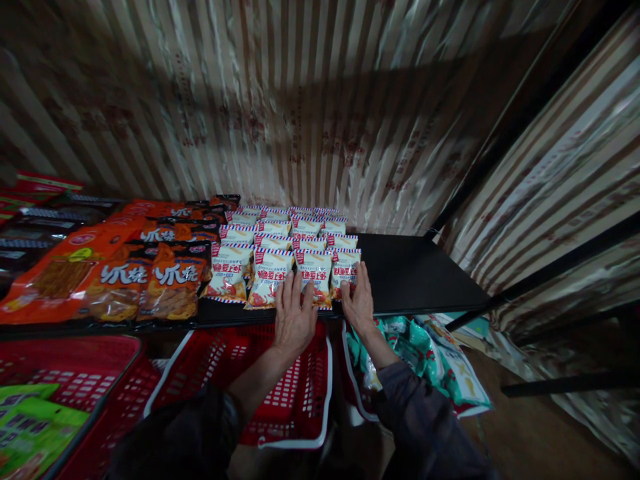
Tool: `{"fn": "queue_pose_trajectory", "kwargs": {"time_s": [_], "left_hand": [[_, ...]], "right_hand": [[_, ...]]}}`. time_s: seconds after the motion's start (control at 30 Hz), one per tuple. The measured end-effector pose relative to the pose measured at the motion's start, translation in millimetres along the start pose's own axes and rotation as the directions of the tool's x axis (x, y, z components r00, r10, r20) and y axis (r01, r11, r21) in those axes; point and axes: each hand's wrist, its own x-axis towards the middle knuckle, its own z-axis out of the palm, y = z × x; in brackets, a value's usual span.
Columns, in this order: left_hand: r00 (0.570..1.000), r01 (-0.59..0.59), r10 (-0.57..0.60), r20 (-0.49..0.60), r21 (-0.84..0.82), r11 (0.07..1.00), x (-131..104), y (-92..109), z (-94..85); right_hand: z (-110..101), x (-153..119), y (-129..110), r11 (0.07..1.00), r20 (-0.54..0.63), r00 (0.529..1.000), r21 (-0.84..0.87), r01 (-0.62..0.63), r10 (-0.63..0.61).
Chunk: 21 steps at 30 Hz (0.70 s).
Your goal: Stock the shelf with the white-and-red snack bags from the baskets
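Note:
Small white snack bags (270,270) with red lettering and striped edges stand in several rows on a black shelf (410,277). My left hand (295,317) lies against the front row, fingers stretched over the lower part of two bags. Beside the rightmost front bag (344,263) is my right hand (359,303), its fingers extended along the bag's right edge and its thumb at the front. Both hands look open, and neither wraps around a bag. The undersides of the fingers are hidden.
Orange and black snack packets (173,283) fill the shelf to the left. Below are a red basket (300,400) with a white rim, another holding teal packets (420,353), and one with green packets (40,427). Striped sheeting (320,113) hangs behind; a black post (480,187) rises right.

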Motion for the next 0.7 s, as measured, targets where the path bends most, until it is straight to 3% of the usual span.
{"fn": "queue_pose_trajectory", "kwargs": {"time_s": [0.13, 0.3, 0.5, 0.6, 0.7], "left_hand": [[1.0, -0.014, 0.014, -0.026, 0.002, 1.0, -0.5, -1.6, 3.0], [0.999, -0.031, 0.031, -0.036, -0.001, 1.0, -1.5, -3.0, 6.1], [0.999, -0.002, 0.002, -0.038, -0.003, 1.0, 2.8, -4.9, 3.9], [0.998, 0.034, -0.034, -0.046, 0.004, 0.999, 6.8, -7.6, 2.0], [0.997, 0.06, -0.059, -0.041, 0.017, 0.998, 9.8, -10.6, 2.1]], "right_hand": [[-2.8, 2.4, 0.5, 1.0, 0.009, 1.0, 0.014, -0.025, 0.025], [-10.5, 10.4, 0.6, 0.968, 0.067, 0.978, 0.143, -0.205, 0.197], [-16.0, 34.3, 10.4, 0.808, 0.248, 0.86, 0.302, -0.506, 0.446], [-14.5, 48.1, 18.7, 0.755, 0.336, 0.811, 0.313, -0.576, 0.479], [-12.1, 56.5, 24.4, 0.715, 0.4, 0.793, 0.363, -0.597, 0.459]]}}
